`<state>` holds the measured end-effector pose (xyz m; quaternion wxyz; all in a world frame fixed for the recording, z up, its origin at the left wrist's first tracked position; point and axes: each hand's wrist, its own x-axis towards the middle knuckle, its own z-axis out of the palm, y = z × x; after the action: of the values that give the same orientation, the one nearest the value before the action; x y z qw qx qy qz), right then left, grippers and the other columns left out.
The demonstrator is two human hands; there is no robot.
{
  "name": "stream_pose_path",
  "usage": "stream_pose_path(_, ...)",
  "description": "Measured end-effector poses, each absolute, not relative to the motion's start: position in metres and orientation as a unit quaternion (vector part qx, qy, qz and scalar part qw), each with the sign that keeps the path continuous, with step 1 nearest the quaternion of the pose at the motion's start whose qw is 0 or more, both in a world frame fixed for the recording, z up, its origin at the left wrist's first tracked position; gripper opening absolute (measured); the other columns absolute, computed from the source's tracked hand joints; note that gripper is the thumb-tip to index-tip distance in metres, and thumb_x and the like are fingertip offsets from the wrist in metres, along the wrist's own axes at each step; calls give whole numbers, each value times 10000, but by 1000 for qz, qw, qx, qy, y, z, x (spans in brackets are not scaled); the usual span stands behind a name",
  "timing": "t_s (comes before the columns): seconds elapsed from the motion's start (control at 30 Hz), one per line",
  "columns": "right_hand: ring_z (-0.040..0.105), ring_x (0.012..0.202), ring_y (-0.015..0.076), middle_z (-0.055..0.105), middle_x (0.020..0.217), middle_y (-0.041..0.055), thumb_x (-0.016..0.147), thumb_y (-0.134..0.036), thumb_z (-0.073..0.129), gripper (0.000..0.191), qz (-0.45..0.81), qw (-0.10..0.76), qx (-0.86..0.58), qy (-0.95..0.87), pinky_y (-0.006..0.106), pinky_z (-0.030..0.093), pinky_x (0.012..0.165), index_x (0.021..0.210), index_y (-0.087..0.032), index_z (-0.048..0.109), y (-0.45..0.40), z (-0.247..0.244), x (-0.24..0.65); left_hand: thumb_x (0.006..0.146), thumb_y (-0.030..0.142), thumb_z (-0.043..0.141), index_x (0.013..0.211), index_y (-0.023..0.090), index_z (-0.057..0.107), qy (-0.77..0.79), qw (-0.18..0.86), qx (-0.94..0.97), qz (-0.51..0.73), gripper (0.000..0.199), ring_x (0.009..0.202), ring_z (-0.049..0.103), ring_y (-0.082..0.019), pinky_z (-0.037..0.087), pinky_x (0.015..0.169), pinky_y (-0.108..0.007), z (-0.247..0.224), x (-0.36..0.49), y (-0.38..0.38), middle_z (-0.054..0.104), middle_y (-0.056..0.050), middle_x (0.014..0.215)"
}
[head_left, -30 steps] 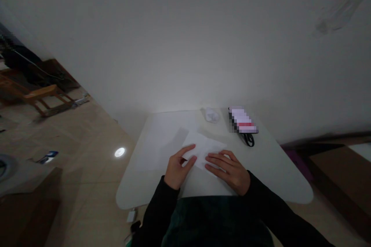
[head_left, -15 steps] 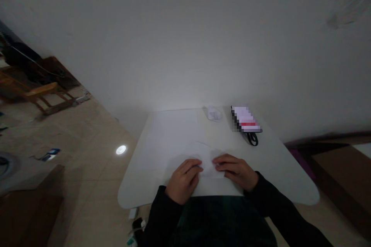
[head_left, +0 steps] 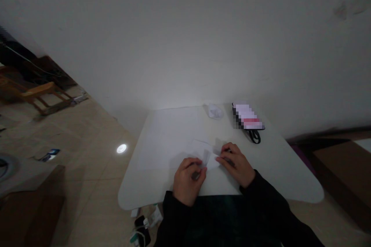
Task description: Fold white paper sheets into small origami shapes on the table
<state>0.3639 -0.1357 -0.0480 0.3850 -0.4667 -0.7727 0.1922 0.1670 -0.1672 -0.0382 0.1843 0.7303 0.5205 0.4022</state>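
White paper [head_left: 213, 160], bent up in small folds, is pinched at its left side by the left hand [head_left: 189, 181], thumb and fingers drawn close, while the right hand [head_left: 236, 165] nips the other edge! It's low over the near middle of the white desk [head_left: 284, 173]. Farther back lies a crumpled wad [head_left: 215, 112], and right of that a black-edged object [head_left: 248, 116], its face blurred out, a dark cord [head_left: 255, 136] looping beside it. Behind rises the pale wall [head_left: 185, 38].

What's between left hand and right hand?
A piece of white paper lies between the left hand and right hand, at the fingertips of both; the head view shows it.
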Motion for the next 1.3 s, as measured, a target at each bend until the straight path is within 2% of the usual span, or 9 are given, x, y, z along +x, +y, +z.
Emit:
stream_pose_path(0.2, 449, 815, 203, 500, 816, 70, 818, -309, 563, 234, 131, 355, -532, -757, 378, 421, 754, 635, -171, 607, -134, -50, 354, 736, 171, 609, 591, 167, 547, 537, 180, 721, 399, 158, 817, 579, -159, 491, 751, -318, -37, 171, -165, 621, -33, 811)
stream_pose_path(0.3, 446, 815, 207, 504, 816, 70, 816, -325, 562, 240, 118, 335, -552, -754, 373, 411, 739, 637, -172, 608, -133, -51, 352, 741, 175, 608, 742, 177, 598, 552, 182, 726, 368, 10, 822, 565, -171, 486, 753, -340, -35, 170, -165, 617, -31, 818)
stream_pose_path(0.4, 443, 810, 204, 510, 824, 69, 835, -335, 532, 250, 105, 312, -563, -758, 364, 398, 734, 662, -175, 616, -133, -53, 351, 773, 186, 585, 914, 205, 627, 535, 183, 748, 348, 148, 881, 555, -178, 474, 796, -358, -35, 167, -165, 629, -37, 909)
stream_pose_path(0.57, 436, 827, 207, 518, 840, 63, 852, -333, 502, 244, 79, 271, -585, -761, 351, 369, 734, 685, -193, 613, -132, -53, 348, 817, 188, 538, 994, 259, 642, 500, 176, 784, 323, 218, 990, 533, -190, 440, 860, -382, -35, 164, -163, 630, -27, 1053)
stream_pose_path(1.3, 425, 793, 218, 537, 795, 60, 808, -492, 511, 383, 12, 264, -641, -721, 333, 267, 632, 560, -209, 579, -130, -53, 334, 795, 198, 580, 931, 240, 646, 473, 180, 809, 299, 157, 1035, 524, -214, 415, 867, -422, -35, 162, -164, 649, -26, 1073)
